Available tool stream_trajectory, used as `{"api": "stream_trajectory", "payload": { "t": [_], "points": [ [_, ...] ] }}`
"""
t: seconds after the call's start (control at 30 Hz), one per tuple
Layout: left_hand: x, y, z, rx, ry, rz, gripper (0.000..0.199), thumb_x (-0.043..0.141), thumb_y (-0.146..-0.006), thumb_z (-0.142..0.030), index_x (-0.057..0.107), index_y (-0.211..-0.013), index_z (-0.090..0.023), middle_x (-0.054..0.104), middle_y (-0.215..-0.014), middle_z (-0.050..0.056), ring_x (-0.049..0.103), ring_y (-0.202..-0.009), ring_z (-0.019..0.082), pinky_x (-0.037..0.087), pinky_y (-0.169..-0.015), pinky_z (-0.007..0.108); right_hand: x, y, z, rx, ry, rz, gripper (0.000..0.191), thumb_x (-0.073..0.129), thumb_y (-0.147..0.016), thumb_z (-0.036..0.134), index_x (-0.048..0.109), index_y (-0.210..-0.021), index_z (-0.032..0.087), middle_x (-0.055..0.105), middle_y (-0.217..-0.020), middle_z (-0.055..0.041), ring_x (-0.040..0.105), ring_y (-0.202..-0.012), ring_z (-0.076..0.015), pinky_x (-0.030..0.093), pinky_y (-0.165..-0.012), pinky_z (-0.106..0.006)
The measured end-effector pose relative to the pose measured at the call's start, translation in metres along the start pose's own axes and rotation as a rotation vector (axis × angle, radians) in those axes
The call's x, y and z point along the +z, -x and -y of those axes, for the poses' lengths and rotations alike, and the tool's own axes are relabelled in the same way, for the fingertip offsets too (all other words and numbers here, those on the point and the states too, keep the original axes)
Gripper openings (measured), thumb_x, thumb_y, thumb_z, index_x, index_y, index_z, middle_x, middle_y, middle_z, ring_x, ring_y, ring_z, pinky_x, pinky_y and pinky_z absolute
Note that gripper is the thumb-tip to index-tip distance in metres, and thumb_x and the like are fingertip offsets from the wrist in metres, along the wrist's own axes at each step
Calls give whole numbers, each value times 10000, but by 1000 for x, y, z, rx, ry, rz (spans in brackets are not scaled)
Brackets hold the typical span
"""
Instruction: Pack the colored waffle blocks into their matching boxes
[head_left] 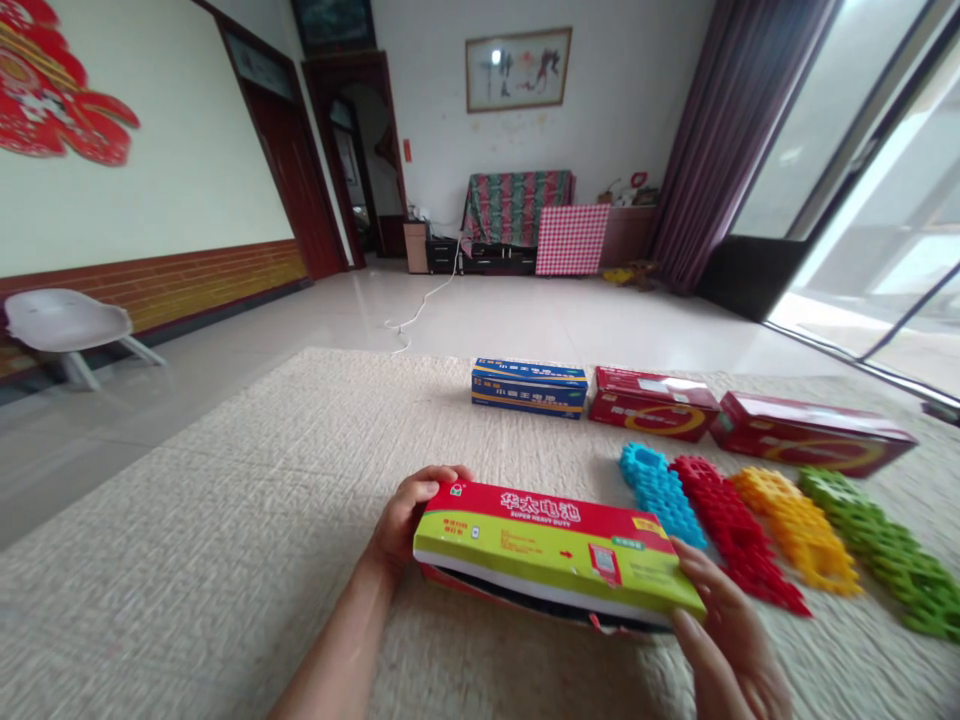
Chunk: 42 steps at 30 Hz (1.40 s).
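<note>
A red and yellow-green battery box (551,550) is held between both hands low in the middle of the view. Its lid is slightly raised along the near side, showing a dark gap. My left hand (409,520) grips the box's left end, fingers over the far corner. At the right end, my right hand (724,625) holds the box with the thumb at the near corner and fingers behind. Right of the box lie rows of interlocking plastic pieces: blue (661,492), red (739,535), yellow (799,530) and green (885,550).
Behind stand a blue box (529,388), a red box (652,403) and a longer red box (814,432) on the beige textured cover (247,500). Farther off are a white chair (71,320), a white cable (424,302) on the floor and a cabinet (499,263).
</note>
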<state>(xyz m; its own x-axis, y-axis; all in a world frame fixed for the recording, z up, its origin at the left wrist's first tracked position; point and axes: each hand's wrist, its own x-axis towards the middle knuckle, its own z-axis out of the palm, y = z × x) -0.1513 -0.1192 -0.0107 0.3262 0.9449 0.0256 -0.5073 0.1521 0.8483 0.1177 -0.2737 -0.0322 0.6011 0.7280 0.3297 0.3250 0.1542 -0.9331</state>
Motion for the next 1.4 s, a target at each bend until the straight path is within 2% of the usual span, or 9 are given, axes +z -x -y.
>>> {"api": "stream_trajectory", "payload": {
  "t": [0.2,0.33,0.4,0.5,0.57,0.63,0.8,0.93,1.4],
  "points": [
    [-2,-2,5,-19,2,-10,235,643,-782,-293,686,-990,-193,716,-1022,68,659,-897,245,497,-822,379,2,2,3,-66,75,0,363,572,-819,461,572,-1120,258,569,-1296,-80,575,-1138,-309,542,-828,-365],
    [-3,-4,3,-6,-16,-21,253,654,-819,-344,669,-1016,-186,707,-1043,82,655,-929,233,492,-855,378,4,3,3,-71,99,-8,395,565,-825,457,557,-1154,239,563,-1292,-90,530,-1191,-325,512,-889,-398],
    [-8,-2,-4,11,-13,39,326,667,-813,-382,654,-1081,-198,664,-1174,97,610,-1078,255,457,-936,395,4,3,2,-69,108,5,404,558,-838,446,545,-1182,235,544,-1313,-92,497,-1228,-326,494,-917,-402],
    [-18,5,-18,26,-37,206,612,753,-712,-449,570,-1257,-239,438,-1466,94,367,-1357,313,344,-1070,424,4,5,3,-82,100,27,401,553,-849,437,530,-1198,241,525,-1337,-87,478,-1245,-318,486,-923,-393],
    [-23,14,-26,-10,-65,314,811,811,-626,-467,492,-1344,-264,298,-1551,75,235,-1420,344,284,-1110,443,5,5,5,-90,82,21,391,549,-853,435,527,-1194,245,524,-1339,-82,470,-1253,-314,472,-940,-399],
    [-25,22,-30,-64,-94,385,898,838,-591,-439,447,-1384,-278,257,-1568,65,190,-1432,360,256,-1124,462,7,6,7,-86,63,13,386,542,-858,437,524,-1192,244,515,-1350,-81,456,-1266,-317,458,-954,-409],
    [-25,31,-21,-63,-151,354,729,772,-683,-300,489,-1355,-277,343,-1530,74,311,-1384,364,278,-1109,491,10,8,5,-71,41,24,407,532,-858,458,512,-1204,243,470,-1407,-85,415,-1302,-334,428,-980,-436],
    [-25,27,-12,7,-157,278,584,749,-708,-331,582,-1264,-265,376,-1512,75,345,-1366,361,287,-1103,487,10,8,1,-49,61,23,421,515,-866,472,506,-1218,242,454,-1431,-86,382,-1329,-341,400,-1010,-456],
    [-26,31,-10,-26,-77,308,504,784,-665,-313,627,-1142,-267,354,-1527,58,297,-1393,363,282,-1105,486,11,9,2,-125,0,20,347,532,-871,412,500,-1174,245,462,-1412,-96,436,-1289,-321,430,-970,-453]
  ]
}}
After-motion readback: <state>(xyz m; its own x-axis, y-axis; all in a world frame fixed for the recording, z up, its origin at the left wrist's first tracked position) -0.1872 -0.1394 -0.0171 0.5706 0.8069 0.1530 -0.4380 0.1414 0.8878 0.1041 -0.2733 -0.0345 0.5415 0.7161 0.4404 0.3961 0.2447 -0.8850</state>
